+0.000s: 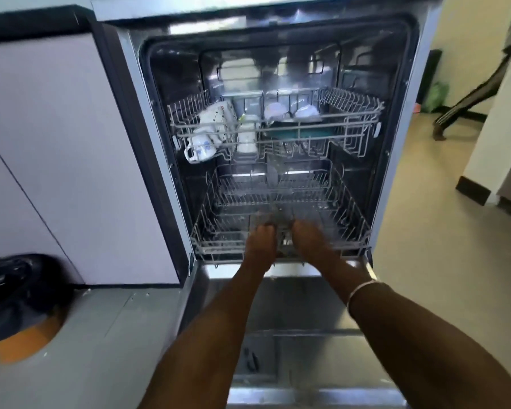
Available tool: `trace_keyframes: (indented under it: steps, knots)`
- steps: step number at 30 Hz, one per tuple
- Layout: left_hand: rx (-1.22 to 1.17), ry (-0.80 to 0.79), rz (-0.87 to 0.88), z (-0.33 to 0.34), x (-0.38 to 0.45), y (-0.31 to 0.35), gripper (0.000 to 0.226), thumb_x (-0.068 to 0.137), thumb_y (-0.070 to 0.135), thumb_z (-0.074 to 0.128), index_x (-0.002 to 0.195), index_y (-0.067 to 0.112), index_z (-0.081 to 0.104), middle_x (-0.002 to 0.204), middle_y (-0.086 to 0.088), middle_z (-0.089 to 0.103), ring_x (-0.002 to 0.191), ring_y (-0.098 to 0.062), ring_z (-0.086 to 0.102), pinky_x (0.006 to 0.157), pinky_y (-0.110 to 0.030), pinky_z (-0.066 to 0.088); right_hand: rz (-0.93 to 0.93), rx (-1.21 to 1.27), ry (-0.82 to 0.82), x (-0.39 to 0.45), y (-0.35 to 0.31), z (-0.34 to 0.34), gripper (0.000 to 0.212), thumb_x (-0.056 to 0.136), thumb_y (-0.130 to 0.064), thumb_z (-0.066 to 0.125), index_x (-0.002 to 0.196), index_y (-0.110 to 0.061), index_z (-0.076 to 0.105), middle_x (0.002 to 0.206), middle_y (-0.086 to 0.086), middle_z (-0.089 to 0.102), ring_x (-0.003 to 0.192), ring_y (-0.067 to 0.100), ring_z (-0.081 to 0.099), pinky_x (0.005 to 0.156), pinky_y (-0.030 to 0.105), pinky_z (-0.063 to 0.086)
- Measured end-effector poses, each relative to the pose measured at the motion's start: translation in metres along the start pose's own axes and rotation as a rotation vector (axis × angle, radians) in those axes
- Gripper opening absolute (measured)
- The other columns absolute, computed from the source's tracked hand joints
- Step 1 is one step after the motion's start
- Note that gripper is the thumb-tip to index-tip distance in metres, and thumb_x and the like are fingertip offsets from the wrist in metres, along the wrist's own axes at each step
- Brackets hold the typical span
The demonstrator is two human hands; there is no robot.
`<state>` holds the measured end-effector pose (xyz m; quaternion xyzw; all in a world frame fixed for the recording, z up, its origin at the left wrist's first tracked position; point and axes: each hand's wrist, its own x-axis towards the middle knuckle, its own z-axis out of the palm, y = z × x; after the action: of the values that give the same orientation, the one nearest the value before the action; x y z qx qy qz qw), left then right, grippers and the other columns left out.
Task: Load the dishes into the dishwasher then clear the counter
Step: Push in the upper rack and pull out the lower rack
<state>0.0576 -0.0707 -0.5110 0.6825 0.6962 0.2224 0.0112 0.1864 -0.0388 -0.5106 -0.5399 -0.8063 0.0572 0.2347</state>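
Dishwasher: stainless-steel dishwasher stands open, its mouth facing 6 o'clock; the steel door lies flat towards the viewer.
Lower rack: grey wire lower rack sits in the tub at the sill, long axis running 9 to 3 o'clock.
Upper rack: grey wire upper rack, long axis also 9 to 3, carries dishes.
Dishes: white patterned mugs lie tipped at its 9 o'clock end; pale upturned bowls and a teal tray sit mid-rack.
Left hand: left hand rests at the lower rack's front rim, centre; blurred, grip cannot be told.
Right hand: right hand lies just beside it, equally blurred; a thin pale bracelet circles the wrist.
Floor: black-bagged orange bin at 8 o'clock.
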Motion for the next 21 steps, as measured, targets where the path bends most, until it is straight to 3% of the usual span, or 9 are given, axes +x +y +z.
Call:
trace_keyframes:
  steps: [4, 5, 7, 9, 11, 15, 21]
  knots:
    - [0.066, -0.008, 0.081, 0.003, -0.022, -0.001, 0.027, 0.098, 0.003, 0.044, 0.119, 0.000, 0.060, 0.118, -0.023, 0.061, 0.111, -0.037, 0.057, 0.094, -0.042, 0.042, -0.097, 0.047, 0.073, -0.027, -0.005, 0.004, 0.037, 0.086, -0.010, 0.035, 0.086, 0.007, 0.068, 0.078, 0.025, 0.066, 0.069, 0.040, 0.067, 0.058, 0.040, 0.056]
    - [0.095, -0.009, 0.086, 0.005, -0.026, -0.001, 0.030, 0.097, 0.001, 0.042, 0.121, 0.001, 0.060, 0.118, -0.022, 0.063, 0.112, -0.037, 0.057, 0.095, -0.043, 0.042, -0.094, 0.042, 0.046, -0.034, -0.003, 0.007, 0.037, 0.084, -0.010, 0.034, 0.086, 0.008, 0.068, 0.076, 0.026, 0.065, 0.066, 0.041, 0.066, 0.057, 0.042, 0.055]
    - [0.169, -0.014, 0.074, 0.000, -0.035, 0.000, 0.033, 0.097, 0.001, 0.041, 0.124, 0.006, 0.059, 0.119, -0.016, 0.064, 0.112, -0.033, 0.060, 0.096, -0.040, 0.044, -0.087, -0.003, 0.034, -0.043, -0.007, 0.006, 0.033, 0.085, -0.003, 0.036, 0.094, 0.007, 0.066, 0.085, 0.026, 0.065, 0.076, 0.043, 0.066, 0.065, 0.043, 0.055]
    - [0.197, -0.019, 0.077, -0.003, -0.035, 0.001, 0.030, 0.097, 0.003, 0.041, 0.122, 0.009, 0.057, 0.120, -0.013, 0.063, 0.112, -0.030, 0.059, 0.095, -0.038, 0.044, -0.070, -0.044, -0.001, -0.040, -0.008, 0.003, 0.031, 0.091, 0.001, 0.041, 0.113, 0.003, 0.062, 0.108, 0.023, 0.064, 0.102, 0.040, 0.061, 0.087, 0.043, 0.049]
    - [0.224, -0.044, 0.074, -0.005, -0.029, 0.002, 0.027, 0.097, 0.004, 0.042, 0.119, 0.010, 0.057, 0.119, -0.011, 0.062, 0.112, -0.028, 0.060, 0.092, -0.037, 0.047, -0.017, -0.083, -0.031, -0.035, -0.007, 0.004, 0.032, 0.092, -0.001, 0.043, 0.118, -0.003, 0.061, 0.116, 0.018, 0.063, 0.110, 0.035, 0.059, 0.095, 0.041, 0.046]
    - [0.284, -0.038, 0.059, -0.007, -0.015, 0.002, 0.026, 0.098, 0.005, 0.045, 0.117, 0.010, 0.063, 0.117, -0.013, 0.066, 0.110, -0.032, 0.064, 0.088, -0.040, 0.052, 0.001, -0.117, -0.077, -0.024, 0.002, 0.008, 0.036, 0.089, 0.000, 0.042, 0.117, -0.008, 0.063, 0.114, 0.016, 0.065, 0.109, 0.034, 0.061, 0.094, 0.041, 0.049]
    - [0.220, -0.055, 0.051, -0.005, 0.000, -0.004, 0.023, 0.098, 0.009, 0.047, 0.114, 0.005, 0.063, 0.116, -0.018, 0.063, 0.112, -0.035, 0.061, 0.090, -0.041, 0.050, 0.028, -0.080, -0.053, -0.016, 0.014, 0.013, 0.027, 0.088, -0.002, 0.045, 0.106, -0.001, 0.064, 0.103, 0.022, 0.065, 0.099, 0.039, 0.062, 0.085, 0.042, 0.049]
